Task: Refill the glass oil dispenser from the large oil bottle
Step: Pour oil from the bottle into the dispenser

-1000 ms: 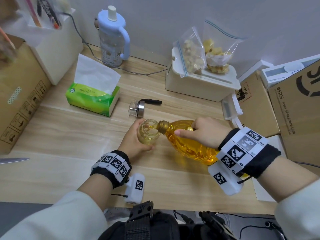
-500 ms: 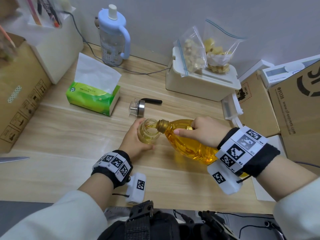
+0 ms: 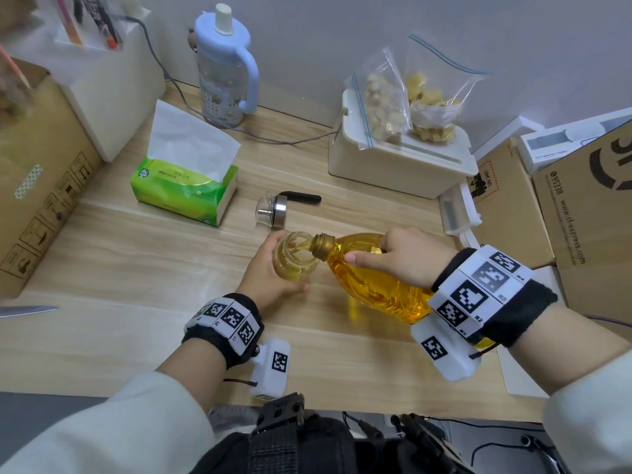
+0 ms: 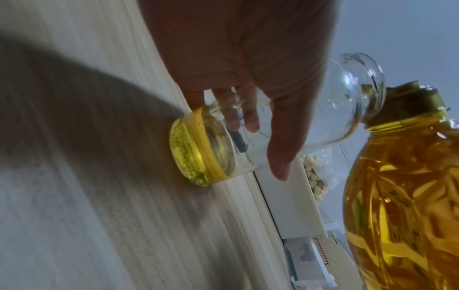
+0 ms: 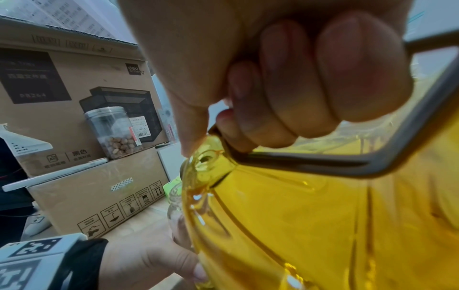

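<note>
The glass oil dispenser point(image 3: 294, 258) stands open-mouthed on the wooden table point(image 3: 136, 268), with a shallow layer of yellow oil at its base point(image 4: 193, 153). My left hand point(image 3: 270, 275) wraps around its body. The large oil bottle point(image 3: 372, 285) is tilted to the left, and its gold neck point(image 3: 319, 246) rests at the dispenser's mouth while oil streams in. My right hand point(image 3: 403, 256) grips the bottle's handle point(image 5: 323, 162), fingers point(image 5: 293, 82) curled round it. The dispenser's metal lid with black lever point(image 3: 277, 208) lies on the table just behind.
A green tissue pack point(image 3: 184, 189) lies to the left, a blue-lidded bottle point(image 3: 224, 66) and a white box point(image 3: 400, 165) with snack bags stand at the back. Cardboard boxes flank both sides point(image 3: 34, 186) point(image 3: 588, 213). A knife blade point(image 3: 27, 311) pokes in at the left edge.
The bottle's neck has settled a little closer over the dispenser's mouth and pouring goes on. Both hands keep their grips and have scarcely moved.
</note>
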### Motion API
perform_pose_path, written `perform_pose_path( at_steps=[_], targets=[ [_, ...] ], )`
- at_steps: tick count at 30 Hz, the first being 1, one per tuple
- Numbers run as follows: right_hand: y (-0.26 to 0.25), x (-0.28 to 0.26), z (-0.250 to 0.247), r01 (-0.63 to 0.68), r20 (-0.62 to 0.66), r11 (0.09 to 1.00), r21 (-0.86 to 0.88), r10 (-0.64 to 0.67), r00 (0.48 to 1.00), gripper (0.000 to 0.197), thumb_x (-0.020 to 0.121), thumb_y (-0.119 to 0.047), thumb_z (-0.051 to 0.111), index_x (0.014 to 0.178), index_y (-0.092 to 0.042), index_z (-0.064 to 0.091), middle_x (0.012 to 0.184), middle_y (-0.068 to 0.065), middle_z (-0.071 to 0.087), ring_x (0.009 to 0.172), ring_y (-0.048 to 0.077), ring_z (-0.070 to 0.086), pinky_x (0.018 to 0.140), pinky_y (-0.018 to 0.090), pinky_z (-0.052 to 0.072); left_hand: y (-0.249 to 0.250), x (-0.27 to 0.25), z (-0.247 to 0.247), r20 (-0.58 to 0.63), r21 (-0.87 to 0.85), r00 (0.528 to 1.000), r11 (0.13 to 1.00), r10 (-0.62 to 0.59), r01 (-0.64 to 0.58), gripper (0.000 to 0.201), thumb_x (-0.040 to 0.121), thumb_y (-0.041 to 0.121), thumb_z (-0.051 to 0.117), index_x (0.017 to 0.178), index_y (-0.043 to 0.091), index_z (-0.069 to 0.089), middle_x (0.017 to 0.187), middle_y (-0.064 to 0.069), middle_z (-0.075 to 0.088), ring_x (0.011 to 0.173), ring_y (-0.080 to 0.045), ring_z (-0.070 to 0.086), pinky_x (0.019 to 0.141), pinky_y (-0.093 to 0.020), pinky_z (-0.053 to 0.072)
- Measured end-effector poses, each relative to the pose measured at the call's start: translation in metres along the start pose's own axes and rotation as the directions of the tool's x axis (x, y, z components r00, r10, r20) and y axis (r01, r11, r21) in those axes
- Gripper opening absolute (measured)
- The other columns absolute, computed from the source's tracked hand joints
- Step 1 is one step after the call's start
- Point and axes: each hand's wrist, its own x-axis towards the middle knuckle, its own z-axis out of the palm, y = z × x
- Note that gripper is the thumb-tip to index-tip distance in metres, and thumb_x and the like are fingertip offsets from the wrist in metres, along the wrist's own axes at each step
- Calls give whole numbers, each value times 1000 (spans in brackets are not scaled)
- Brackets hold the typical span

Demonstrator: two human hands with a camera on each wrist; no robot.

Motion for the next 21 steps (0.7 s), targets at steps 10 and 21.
perform_pose_path(
  at_steps=[10, 21],
  targets=[
    [0, -1, -1, -1, 8, 1000, -14, 1, 1000, 61, 83, -60, 48, 48, -14, 28, 47, 0, 25, 43, 14, 24, 45, 25, 19, -1, 0, 0, 2, -13, 1000, 1000, 2, -2, 88, 48, -4, 85, 118, 26, 40, 112, 1, 56, 109, -19, 55, 96, -31, 43],
    [-4, -3, -2, -2, 22, 1000, -26, 2, 1000, 61, 84, -60, 47, 49, -14, 26, 48, 0, 23, 43, 14, 22, 44, 25, 17, 3, -1, -1, 14, -3, 1000, 1000, 25, -25, 86, 49, -6, 84, 106, 39, 39, 105, 13, 54, 100, -6, 54, 87, -15, 41]
  ],
)
